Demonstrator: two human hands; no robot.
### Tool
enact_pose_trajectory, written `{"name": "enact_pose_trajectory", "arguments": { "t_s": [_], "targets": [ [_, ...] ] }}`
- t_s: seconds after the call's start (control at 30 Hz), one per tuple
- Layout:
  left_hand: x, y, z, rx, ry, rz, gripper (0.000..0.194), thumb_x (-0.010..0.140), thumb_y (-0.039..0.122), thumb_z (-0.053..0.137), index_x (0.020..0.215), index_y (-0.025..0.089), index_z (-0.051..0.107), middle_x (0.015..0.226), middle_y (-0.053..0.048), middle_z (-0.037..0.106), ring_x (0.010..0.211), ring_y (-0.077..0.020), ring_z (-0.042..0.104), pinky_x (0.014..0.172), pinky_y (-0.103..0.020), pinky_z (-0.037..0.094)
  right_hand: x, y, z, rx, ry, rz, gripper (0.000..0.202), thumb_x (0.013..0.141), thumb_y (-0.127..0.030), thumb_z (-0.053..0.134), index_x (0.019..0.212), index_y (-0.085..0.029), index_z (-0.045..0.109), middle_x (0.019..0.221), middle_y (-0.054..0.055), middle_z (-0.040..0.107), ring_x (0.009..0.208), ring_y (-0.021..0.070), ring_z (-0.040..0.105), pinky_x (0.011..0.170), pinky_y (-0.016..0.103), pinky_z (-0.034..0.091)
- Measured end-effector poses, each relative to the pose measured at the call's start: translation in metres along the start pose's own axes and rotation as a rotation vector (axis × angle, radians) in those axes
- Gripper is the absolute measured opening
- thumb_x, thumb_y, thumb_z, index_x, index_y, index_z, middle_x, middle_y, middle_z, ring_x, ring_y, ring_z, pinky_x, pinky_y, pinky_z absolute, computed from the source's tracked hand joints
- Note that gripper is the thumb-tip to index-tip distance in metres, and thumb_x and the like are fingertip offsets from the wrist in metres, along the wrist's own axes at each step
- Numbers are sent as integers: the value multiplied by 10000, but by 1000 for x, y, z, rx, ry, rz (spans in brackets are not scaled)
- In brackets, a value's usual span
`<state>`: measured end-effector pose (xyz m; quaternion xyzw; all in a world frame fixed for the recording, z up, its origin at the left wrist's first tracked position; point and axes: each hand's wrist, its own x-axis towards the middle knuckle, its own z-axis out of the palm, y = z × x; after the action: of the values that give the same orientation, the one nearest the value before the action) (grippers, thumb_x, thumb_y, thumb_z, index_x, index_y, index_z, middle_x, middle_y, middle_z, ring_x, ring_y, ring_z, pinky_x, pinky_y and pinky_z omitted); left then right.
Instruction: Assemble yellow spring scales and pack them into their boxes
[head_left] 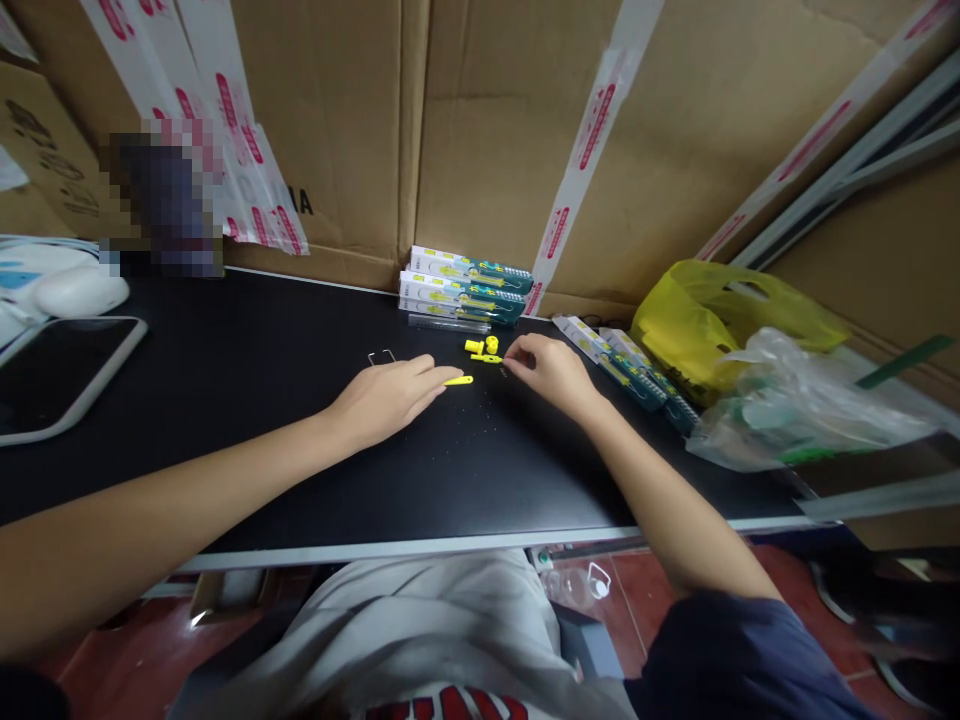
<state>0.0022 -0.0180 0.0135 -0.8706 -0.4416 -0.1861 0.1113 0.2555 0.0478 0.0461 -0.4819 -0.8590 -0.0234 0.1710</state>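
Observation:
My left hand lies low over the black tabletop, its fingers closed on a thin yellow tool whose rounded tip sticks out to the right. Bent metal wire shows just behind that hand. My right hand pinches at the right end of a small yellow piece; whether it grips this piece or something tinier is hidden by the fingertips. Two short yellow parts, a cylinder and a round one, sit just behind the piece. Tiny bits lie scattered between the hands.
Stacked printed boxes stand at the back, a clear case before them. More boxes, a yellow bag and a clear plastic bag are on the right. A phone and white device are left.

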Motion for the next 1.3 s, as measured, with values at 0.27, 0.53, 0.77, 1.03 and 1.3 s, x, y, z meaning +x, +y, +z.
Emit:
{"name": "enact_pose_trajectory", "arguments": {
  "t_s": [0.27, 0.53, 0.77, 1.03, 1.3],
  "targets": [
    [3, -10, -6, -149, 143, -123, 334, 993, 318, 355, 1177, 211, 613, 973, -37, 681, 864, -163, 661, 722, -253, 469, 5, 11, 19, -158, 108, -21, 186, 909, -256, 518, 1039, -204, 641, 994, 85, 619, 942, 228, 580, 716, 308, 448],
    [2, -5, 4, -159, 57, -91, 329, 991, 319, 355, 1181, 221, 606, 978, -27, 675, 843, -161, 652, 706, -254, 461, 27, 34, 40, -73, -16, -127, 382, 943, -172, 415, 1277, -215, 595, 1189, 103, 601, 999, 243, 526, 886, 397, 456],
    [2, -6, 4, -172, 13, -78, 323, 986, 315, 365, 1187, 239, 607, 990, -17, 673, 843, -163, 656, 693, -259, 459, 25, 34, 40, 22, -98, -241, 331, 944, -225, 467, 1224, -168, 634, 1183, 105, 621, 1003, 234, 541, 925, 390, 462],
    [3, -10, 7, -144, -47, -76, 304, 971, 313, 395, 1164, 245, 620, 998, -23, 679, 828, -164, 659, 659, -248, 456, 11, 14, 34, 86, -144, -292, 323, 923, -267, 523, 1219, -201, 634, 1067, 105, 583, 984, 229, 547, 898, 394, 490],
    [3, -10, 12, -118, -121, -55, 307, 963, 328, 411, 1165, 264, 634, 943, -18, 667, 809, -173, 668, 622, -252, 448, 4, -3, 33, 121, -165, -336, 255, 931, -206, 482, 1157, -180, 597, 1086, 107, 577, 1032, 222, 547, 941, 396, 470]
  ]
}}
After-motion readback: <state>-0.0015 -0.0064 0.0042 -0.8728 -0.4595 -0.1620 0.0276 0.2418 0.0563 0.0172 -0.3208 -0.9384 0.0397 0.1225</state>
